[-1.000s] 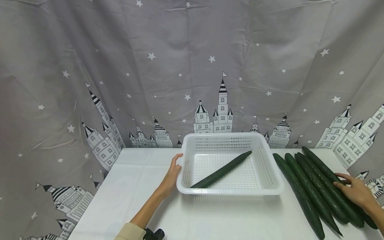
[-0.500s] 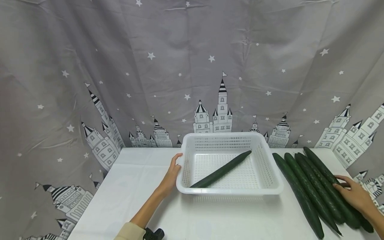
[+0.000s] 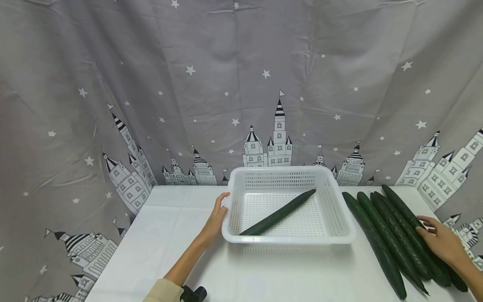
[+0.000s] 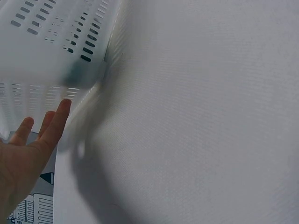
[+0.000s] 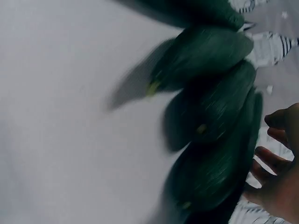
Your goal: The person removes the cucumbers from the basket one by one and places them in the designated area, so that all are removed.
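A white perforated plastic basket (image 3: 288, 241) stands at the middle of the table, with one dark green cucumber (image 3: 279, 214) lying diagonally inside. My left hand (image 3: 215, 220) touches the basket's left side near the rim; in the left wrist view the fingers (image 4: 55, 123) look fairly straight against the basket wall. On the right, several long cucumbers (image 3: 379, 243) lie side by side, slanting toward the front. My right hand (image 3: 445, 241) rests against the outer right side of this row, fingers loosely bent. The right wrist view is blurred, showing the cucumbers' near ends (image 5: 210, 172) beside the hand (image 5: 282, 186).
A white cloth-covered table (image 3: 294, 277) lies under everything. Behind it hangs a grey curtain (image 3: 211, 105) printed with castles and stars. A dark strap with a camera (image 3: 194, 294) is on my left wrist.
My right hand has shifted slightly left, and the rightmost cucumbers have moved left with it, closer to the others. My left hand and the basket have stayed in place.
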Demonstrator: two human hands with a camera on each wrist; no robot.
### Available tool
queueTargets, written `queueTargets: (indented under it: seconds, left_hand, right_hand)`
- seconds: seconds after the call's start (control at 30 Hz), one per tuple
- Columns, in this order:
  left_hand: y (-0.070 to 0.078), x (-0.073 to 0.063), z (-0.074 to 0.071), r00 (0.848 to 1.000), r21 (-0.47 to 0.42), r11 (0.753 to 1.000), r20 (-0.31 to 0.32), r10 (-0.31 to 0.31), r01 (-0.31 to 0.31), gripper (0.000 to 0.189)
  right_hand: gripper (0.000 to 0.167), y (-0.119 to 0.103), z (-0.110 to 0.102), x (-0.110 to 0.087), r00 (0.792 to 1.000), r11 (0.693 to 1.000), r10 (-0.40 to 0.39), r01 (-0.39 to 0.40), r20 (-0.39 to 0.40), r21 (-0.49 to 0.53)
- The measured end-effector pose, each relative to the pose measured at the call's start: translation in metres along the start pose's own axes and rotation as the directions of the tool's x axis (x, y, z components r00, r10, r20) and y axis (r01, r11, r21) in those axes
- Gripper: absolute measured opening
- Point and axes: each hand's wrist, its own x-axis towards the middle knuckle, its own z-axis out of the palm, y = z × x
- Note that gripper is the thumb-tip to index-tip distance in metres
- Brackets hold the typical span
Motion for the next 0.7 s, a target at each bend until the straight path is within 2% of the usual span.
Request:
queueTargets:
  seconds: [0.17,0.37,0.53,0.7]
  left_hand:
    - [0.000,0.000,0.000,1.000,0.007,1.000,-0.002,0.003,-0.003,0.050]
    - [0.000,-0.001,-0.001,1.000,0.012,1.000,-0.008,-0.006,0.006,0.050]
    - [0.001,0.000,-0.001,1.000,0.009,1.000,-0.008,-0.011,0.011,0.051]
    - [0.000,0.000,0.000,1.000,0.008,1.000,-0.002,-0.003,0.003,0.051]
  right_hand:
    - [0.038,-0.035,-0.007,0.003,0.992,0.992,-0.111,0.115,-0.067,0.058]
    - [0.040,-0.095,-0.010,0.002,0.965,0.945,-0.256,0.262,-0.057,0.197]
    - [0.032,-0.146,-0.007,0.002,0.918,0.883,-0.397,0.389,-0.027,0.264]
    - [0.029,-0.186,0.003,0.001,0.870,0.831,-0.493,0.464,0.019,0.307]
